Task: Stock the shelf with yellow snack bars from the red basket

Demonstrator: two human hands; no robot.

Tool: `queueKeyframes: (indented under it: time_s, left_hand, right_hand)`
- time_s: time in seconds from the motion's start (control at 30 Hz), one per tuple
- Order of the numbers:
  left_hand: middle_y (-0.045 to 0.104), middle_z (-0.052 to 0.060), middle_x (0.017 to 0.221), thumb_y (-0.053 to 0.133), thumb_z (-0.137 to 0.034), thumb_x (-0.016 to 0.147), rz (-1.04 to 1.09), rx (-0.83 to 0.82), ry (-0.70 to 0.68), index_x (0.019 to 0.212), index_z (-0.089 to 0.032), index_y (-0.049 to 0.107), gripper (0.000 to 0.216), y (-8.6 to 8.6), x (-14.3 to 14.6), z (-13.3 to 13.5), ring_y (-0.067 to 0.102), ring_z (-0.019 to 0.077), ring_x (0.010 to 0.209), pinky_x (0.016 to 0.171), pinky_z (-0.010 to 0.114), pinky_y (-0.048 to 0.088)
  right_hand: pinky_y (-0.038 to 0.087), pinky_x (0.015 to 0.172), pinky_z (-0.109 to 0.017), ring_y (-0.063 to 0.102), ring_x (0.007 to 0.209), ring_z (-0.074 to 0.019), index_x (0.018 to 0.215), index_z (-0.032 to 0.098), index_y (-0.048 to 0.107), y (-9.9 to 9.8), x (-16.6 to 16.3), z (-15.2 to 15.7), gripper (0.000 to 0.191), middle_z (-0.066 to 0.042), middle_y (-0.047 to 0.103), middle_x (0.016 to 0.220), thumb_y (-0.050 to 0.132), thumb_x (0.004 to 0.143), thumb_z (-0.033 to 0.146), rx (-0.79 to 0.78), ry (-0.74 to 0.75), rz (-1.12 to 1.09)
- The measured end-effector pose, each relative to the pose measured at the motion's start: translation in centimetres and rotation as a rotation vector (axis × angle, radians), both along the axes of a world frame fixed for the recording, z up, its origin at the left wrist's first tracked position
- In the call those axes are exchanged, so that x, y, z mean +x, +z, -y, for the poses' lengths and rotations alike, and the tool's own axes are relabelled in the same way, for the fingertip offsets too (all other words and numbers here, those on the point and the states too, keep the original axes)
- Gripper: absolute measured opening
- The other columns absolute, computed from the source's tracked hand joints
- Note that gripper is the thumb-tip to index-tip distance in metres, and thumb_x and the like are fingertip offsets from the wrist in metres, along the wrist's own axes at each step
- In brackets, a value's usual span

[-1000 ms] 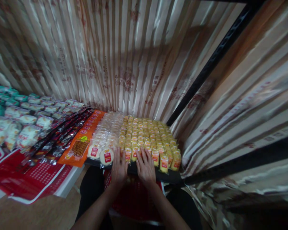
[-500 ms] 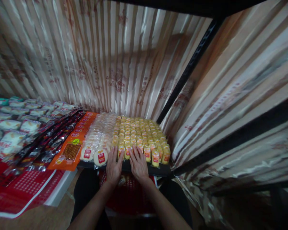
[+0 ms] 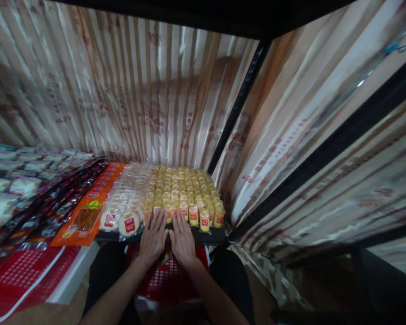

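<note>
Sheeting [image 3: 138, 81], pleated, striped and printed with reddish marks, is being stretched across the back and the right side, where it is being crossed by a black frame [image 3: 237, 106]. Packaged goods are being carried by a dark shelf [image 3: 214, 235], its front edge being left visible beneath them. Below that edge, a red basket [image 3: 164, 280] is being flanked by dark-clad legs [image 3: 103, 275]. To the left, a second red container [image 3: 25, 275], patterned with small holes, is being bordered in white. A large orange packet [image 3: 88, 212], with brown sticks being shown on its front, is being flanked by dark shiny packets [image 3: 64, 198] on its left. Both hands are being held palm down, side by side, the fingers of the left hand [image 3: 154, 237] and the right hand [image 3: 182, 237] being extended straight and close together, thumbs near each other. At the far left, whitish packets [image 3: 23, 185] are being arranged in rows. Pale wrapped discs [image 3: 126, 194] are being stacked just right of the orange packet. Yellow packs [image 3: 186, 189], the smallest, are being ranged in tight rows at the shelf's right end, their front row being partly covered by the fingertips; whether it is being pressed cannot be told.
</note>
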State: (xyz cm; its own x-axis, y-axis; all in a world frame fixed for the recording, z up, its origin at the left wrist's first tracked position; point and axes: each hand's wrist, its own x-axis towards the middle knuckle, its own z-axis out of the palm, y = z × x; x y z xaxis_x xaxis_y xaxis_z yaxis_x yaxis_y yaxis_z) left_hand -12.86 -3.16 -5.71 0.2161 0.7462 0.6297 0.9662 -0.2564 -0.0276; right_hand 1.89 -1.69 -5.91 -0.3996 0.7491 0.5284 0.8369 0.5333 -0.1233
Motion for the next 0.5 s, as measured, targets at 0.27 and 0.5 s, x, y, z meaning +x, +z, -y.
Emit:
queueKeyframes:
  time_s: [0.27,0.5]
  left_hand:
    - [0.034,0.009,0.144,0.038,-0.025,0.088,-0.024,0.000,-0.054,0.137,-0.015,0.035,0.050,0.5,1.5,0.1,0.023,0.0216,0.136,0.113,0.047,0.010]
    - [0.036,0.011,0.143,0.039,-0.025,0.088,-0.053,0.023,-0.051,0.134,-0.011,0.039,0.049,1.0,3.0,-0.1,0.020,0.0231,0.137,0.113,0.047,0.006]
  right_hand:
    - [0.035,0.106,-0.043,0.015,0.138,-0.0245,0.143,0.011,0.016,-0.2,1.0,0.0,0.058,-0.012,0.020,0.149,0.036,0.091,0.023,-0.034,0.002,-0.087]
    - [0.031,0.108,-0.045,0.016,0.138,-0.0240,0.144,0.013,0.013,0.9,2.4,0.7,0.057,-0.012,0.021,0.148,0.035,0.092,0.025,-0.024,-0.011,-0.118]
